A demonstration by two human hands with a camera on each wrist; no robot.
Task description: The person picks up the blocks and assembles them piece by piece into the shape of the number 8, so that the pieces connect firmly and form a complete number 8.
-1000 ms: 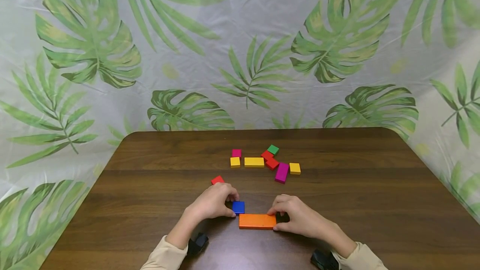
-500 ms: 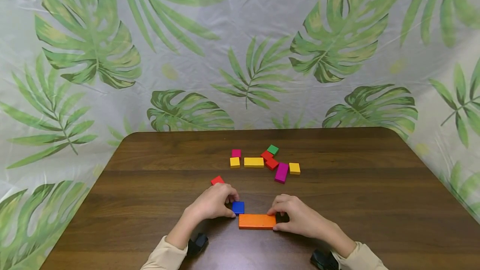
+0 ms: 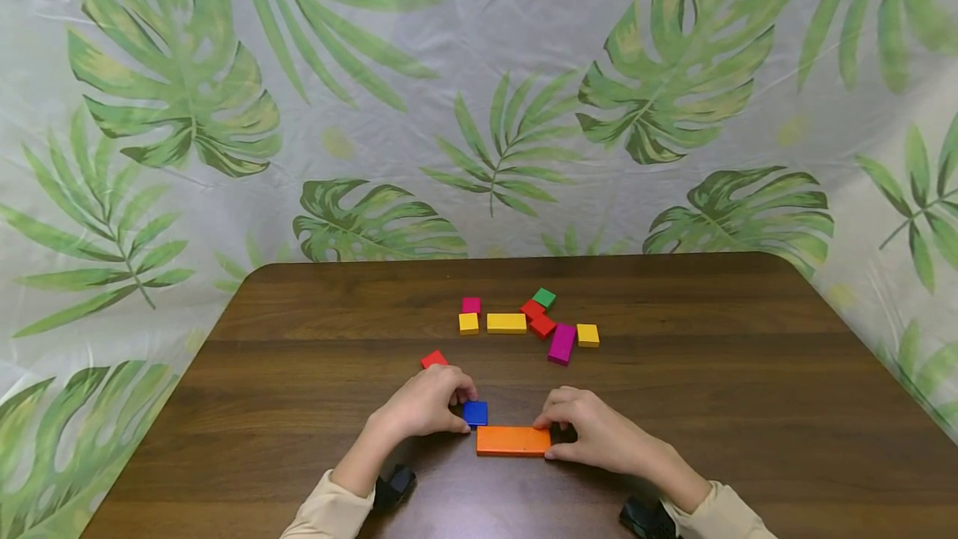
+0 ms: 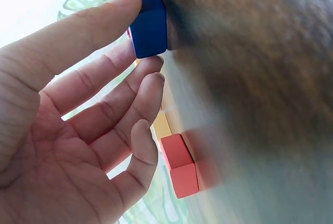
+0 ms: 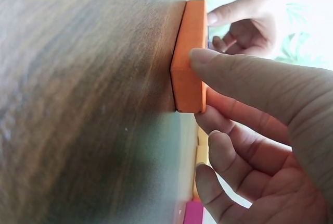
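A long orange block (image 3: 512, 441) lies flat near the front of the table. At its right end my right hand (image 3: 595, 432) pinches it, thumb on the near side and fingers on the far side. Just behind the orange block's left end sits a small blue block (image 3: 475, 413). My left hand (image 3: 427, 403) holds the blue block (image 4: 150, 26) between thumb and index finger, the other fingers loosely curled in the left wrist view. A red block (image 3: 434, 358) lies beyond the left hand, partly hidden by it.
Farther back lie a long yellow block (image 3: 506, 323), a small yellow block (image 3: 468, 323), a pink block (image 3: 471, 305), touching red blocks (image 3: 542, 327), a green block (image 3: 544, 299), a purple block (image 3: 562, 344) and another yellow block (image 3: 587, 335). A leaf-print cloth (image 3: 524, 65) hangs behind the table (image 3: 711, 356).
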